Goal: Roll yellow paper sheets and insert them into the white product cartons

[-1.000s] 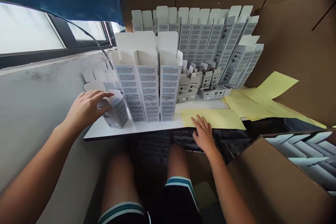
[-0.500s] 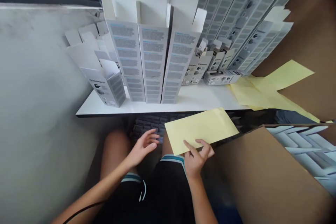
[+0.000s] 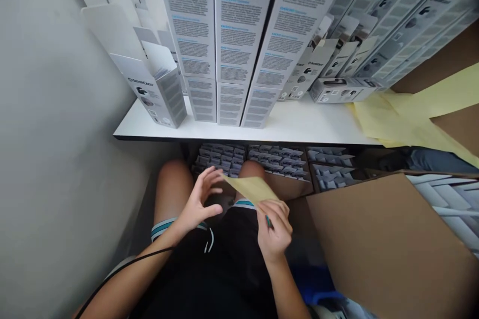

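Observation:
Above my lap, my right hand (image 3: 275,227) grips a yellow sheet of paper (image 3: 252,189) by its near end. The sheet is tilted and seen at a slant, its far left corner close to the fingertips of my left hand (image 3: 204,197). That left hand has its fingers apart and thumb stretched out; whether a fingertip touches the paper I cannot tell. Ahead stands a white shelf (image 3: 314,122) bearing tall stacks of printed cartons (image 3: 235,50). A single open-topped carton (image 3: 157,92) stands at the shelf's left end.
More yellow sheets (image 3: 389,114) lie at the shelf's right end beside a small carton (image 3: 342,90) on its side. Below the shelf are boxes packed with cartons (image 3: 277,162). A big brown cardboard box (image 3: 385,239) stands at my right, and a grey wall (image 3: 67,159) at my left.
My right hand has tipped the yellow sheet and drawn it left and nearer, towards my left hand. The view has tilted down, showing more boxes under the shelf.

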The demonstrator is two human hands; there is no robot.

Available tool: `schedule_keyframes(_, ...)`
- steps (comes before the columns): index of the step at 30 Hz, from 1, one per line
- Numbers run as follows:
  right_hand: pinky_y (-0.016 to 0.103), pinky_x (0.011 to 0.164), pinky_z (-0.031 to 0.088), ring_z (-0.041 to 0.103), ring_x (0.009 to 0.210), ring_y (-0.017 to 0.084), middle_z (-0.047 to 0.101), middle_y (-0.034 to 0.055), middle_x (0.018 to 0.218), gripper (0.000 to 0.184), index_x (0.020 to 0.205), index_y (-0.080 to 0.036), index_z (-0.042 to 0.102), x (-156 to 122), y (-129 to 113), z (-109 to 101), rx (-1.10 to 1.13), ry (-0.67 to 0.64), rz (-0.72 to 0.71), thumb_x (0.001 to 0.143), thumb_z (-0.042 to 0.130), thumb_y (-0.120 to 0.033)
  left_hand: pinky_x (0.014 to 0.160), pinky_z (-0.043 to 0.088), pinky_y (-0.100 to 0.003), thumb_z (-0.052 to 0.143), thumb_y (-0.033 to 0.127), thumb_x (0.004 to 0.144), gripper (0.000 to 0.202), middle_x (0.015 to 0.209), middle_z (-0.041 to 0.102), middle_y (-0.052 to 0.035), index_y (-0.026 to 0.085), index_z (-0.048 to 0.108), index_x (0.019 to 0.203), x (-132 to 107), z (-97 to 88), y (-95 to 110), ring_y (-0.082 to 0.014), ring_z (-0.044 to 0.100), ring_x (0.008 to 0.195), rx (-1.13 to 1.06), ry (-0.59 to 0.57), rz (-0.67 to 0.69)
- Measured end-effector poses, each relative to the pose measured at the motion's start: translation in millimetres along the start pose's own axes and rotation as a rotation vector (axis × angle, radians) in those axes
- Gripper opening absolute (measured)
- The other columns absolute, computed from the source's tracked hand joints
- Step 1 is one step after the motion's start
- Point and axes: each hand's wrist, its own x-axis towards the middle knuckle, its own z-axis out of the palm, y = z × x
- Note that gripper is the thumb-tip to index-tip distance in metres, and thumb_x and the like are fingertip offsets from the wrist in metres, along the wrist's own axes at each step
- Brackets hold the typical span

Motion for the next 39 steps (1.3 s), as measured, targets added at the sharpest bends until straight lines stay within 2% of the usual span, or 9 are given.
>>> schedule_keyframes(3,0.033,0.068,0.053,0.068,0.072,0.019,0.074,0.0032,0.084,0.018,0.099,-0.022,0.075,13.8,-13.9,1.8,0.213,-0.040,0.263,0.090,0.066,-0.011,0.116,0.039,-0.039,0.089,0.035,0.071,0.075,0.152,0.054,-0.0077,0.031,0.057,0.139,-8.3,-8.8,12.2,-0.0297,0.046,0.142,0.209,0.003,0.052)
schedule_keyframes(7,0.026,0.056,0.052,0.068,0.064,0.018,0.076,0.0038,0.077,0.014,0.092,-0.020,0.076,26.0,-28.5,13.2,0.496,-0.118,0.684,0.090,0.070,-0.032,0.085,0.057,-0.034,0.075,0.043,0.085,0.037,0.111,0.078,-0.0099,0.019,0.074,0.113,-20.9,-6.5,30.4,-0.0267,0.073,0.100,0.109,-0.053,-0.218)
schedule_keyframes(12,0.028,0.060,0.055,0.070,0.066,0.020,0.079,0.0054,0.083,0.024,0.097,-0.021,0.076,31.7,-30.6,28.0,0.769,-0.217,0.960,0.087,0.073,-0.042,0.066,0.058,-0.027,0.077,0.042,0.083,0.034,0.095,0.080,-0.0074,0.017,0.074,0.107,-30.5,-1.9,42.2,-0.0215,0.075,0.079,0.024,0.146,-0.272)
schedule_keyframes(18,0.030,0.063,0.056,0.071,0.068,0.021,0.079,0.0069,0.083,0.028,0.094,-0.017,0.079,16.9,-25.1,31.8,0.761,-0.528,0.967,0.083,0.076,-0.043,0.069,0.059,-0.028,0.079,0.041,0.081,0.036,0.099,0.080,-0.0075,0.017,0.073,0.107,-27.6,-4.1,37.2,-0.0206,0.074,0.079,-0.066,0.352,-0.211)
schedule_keyframes(24,0.033,0.060,0.057,0.071,0.067,0.023,0.078,0.0070,0.079,0.028,0.100,-0.019,0.079,4.3,-17.4,32.2,0.655,-0.424,0.977,0.086,0.073,-0.043,0.068,0.057,-0.031,0.079,0.043,0.080,0.035,0.093,0.080,-0.0071,0.017,0.076,0.104,-31.5,-5.3,34.9,-0.0233,0.074,0.077,-0.070,0.190,-0.348)
schedule_keyframes(28,0.042,0.085,0.059,0.072,0.098,0.027,0.078,0.0077,0.100,0.015,0.094,-0.025,0.080,17.0,-17.8,23.6,0.575,-0.518,0.553,0.092,0.066,-0.029,0.082,0.059,-0.039,0.085,0.048,0.072,0.032,0.102,0.078,-0.0099,0.019,0.079,0.084,-32.0,-17.7,33.7,-0.0289,0.073,0.093,-0.037,0.109,-0.170)
schedule_keyframes(32,0.054,0.106,0.048,0.056,0.130,0.028,0.067,0.0056,0.130,0.035,0.104,-0.032,0.077,33.5,-21.4,16.9,0.513,-0.651,0.146,0.094,0.053,-0.009,0.099,0.054,-0.048,0.091,0.044,0.065,0.025,0.143,0.059,-0.0099,0.023,0.080,0.071,-30.6,-26.5,38.6,-0.0385,0.061,0.124,0.032,-0.013,0.073)
schedule_keyframes(36,0.047,0.102,0.048,0.056,0.125,0.026,0.060,0.0088,0.131,0.032,0.111,-0.027,0.073,23.3,-18.3,21.7,0.274,-0.226,0.202,0.093,0.052,-0.012,0.109,0.048,-0.054,0.088,0.035,0.074,0.010,0.151,0.052,-0.0052,0.027,0.082,0.071,-30.8,-21.9,42.3,-0.0409,0.049,0.138,0.044,0.083,0.213)
schedule_keyframes(39,0.030,0.070,0.052,0.062,0.078,0.018,0.063,0.0034,0.085,0.022,0.096,-0.023,0.072,2.5,-16.3,26.4,0.395,-0.013,0.468,0.096,0.051,-0.031,0.112,0.047,-0.054,0.086,0.028,0.076,0.004,0.151,0.052,-0.0015,0.029,0.082,0.074,-32.9,-18.3,38.8,-0.0383,0.047,0.140,0.102,0.203,0.287)
